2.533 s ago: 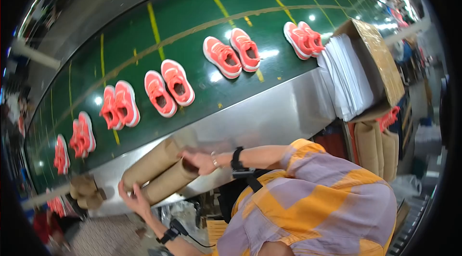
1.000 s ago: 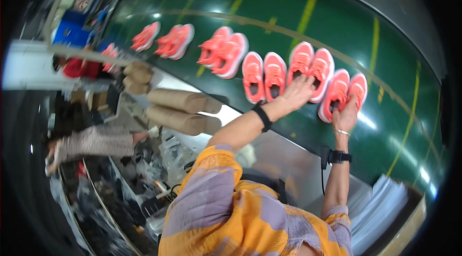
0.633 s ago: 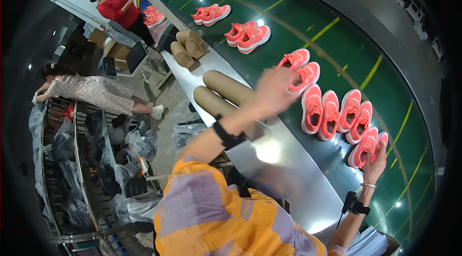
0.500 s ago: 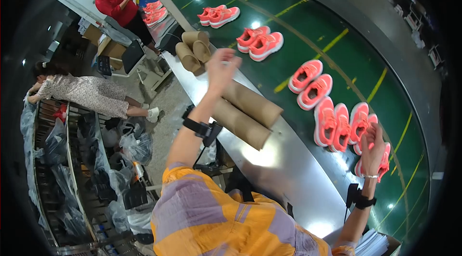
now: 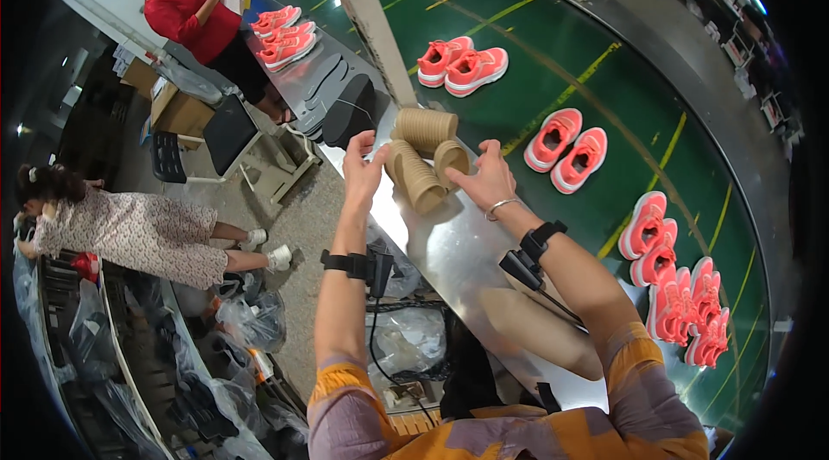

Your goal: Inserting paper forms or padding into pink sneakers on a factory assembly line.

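Short stacks of nested brown cardboard inserts (image 5: 414, 177) lie together at the edge of the metal table. My left hand (image 5: 363, 173) is at their left side, its fingers curved and apart. On the other side, my right hand (image 5: 488, 182) has its thumb at the rim of the rightmost short stack (image 5: 451, 159), its fingers spread from the thumb. Neither hand visibly closes on anything. Longer brown insert stacks (image 5: 535, 330) lie nearer my body, partly hidden by my right forearm.
Coral-pink shoes in pairs (image 5: 566, 151) stand on the green belt (image 5: 535, 54) to the right. A metal post (image 5: 367, 19) rises behind the stacks. Dark insoles (image 5: 332, 80) lie farther along the metal table (image 5: 458, 244). A person in red (image 5: 194, 19) works there; another (image 5: 129, 227) bends at racks on the left.
My view has turned. My right hand has come from beside the pink shoes to the short insert stacks, and my left hand is now on their left side. The shoes appear in different places.
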A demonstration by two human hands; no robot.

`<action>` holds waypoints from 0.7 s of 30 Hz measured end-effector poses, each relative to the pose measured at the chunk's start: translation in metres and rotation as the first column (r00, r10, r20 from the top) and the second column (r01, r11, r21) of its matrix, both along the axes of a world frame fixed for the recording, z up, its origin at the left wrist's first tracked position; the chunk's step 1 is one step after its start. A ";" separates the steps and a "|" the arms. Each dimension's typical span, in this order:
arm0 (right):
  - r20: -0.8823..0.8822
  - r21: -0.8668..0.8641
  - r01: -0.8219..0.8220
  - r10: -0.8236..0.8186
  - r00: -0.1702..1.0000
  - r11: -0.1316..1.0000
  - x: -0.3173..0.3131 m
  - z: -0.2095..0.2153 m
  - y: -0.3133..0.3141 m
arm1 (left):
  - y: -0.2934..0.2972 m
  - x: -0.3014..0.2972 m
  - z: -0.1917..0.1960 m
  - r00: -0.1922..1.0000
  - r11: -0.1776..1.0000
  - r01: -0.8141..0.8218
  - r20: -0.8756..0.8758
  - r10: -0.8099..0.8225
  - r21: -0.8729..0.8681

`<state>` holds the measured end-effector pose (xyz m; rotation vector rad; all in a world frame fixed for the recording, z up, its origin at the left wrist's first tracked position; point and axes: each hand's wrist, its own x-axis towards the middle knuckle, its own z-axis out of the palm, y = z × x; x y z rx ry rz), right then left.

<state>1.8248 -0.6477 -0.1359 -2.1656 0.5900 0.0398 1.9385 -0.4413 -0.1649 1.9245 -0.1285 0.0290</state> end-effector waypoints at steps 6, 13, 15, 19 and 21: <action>-0.126 -0.091 -0.042 0.030 0.992 0.995 0.048 -0.030 0.012 | -0.025 0.047 -0.001 0.984 0.987 0.151 0.091 -0.155 0.054; 0.076 -0.031 -0.132 0.134 0.988 0.991 0.056 -0.044 -0.036 | -0.020 0.081 -0.025 0.869 0.871 0.478 -0.085 -0.488 -0.112; 0.193 0.213 -0.146 0.105 0.976 0.966 0.066 -0.063 -0.057 | -0.023 0.083 -0.027 0.843 0.834 0.519 -0.050 -0.535 -0.186; 0.303 0.294 -0.280 0.189 0.934 0.914 0.075 -0.081 -0.016 | -0.020 0.072 -0.036 0.868 0.836 0.485 0.027 -0.495 -0.257; 0.359 0.200 -0.256 0.172 0.917 0.946 0.075 -0.100 -0.001 | -0.019 0.059 -0.041 0.901 0.864 0.430 0.067 -0.428 -0.262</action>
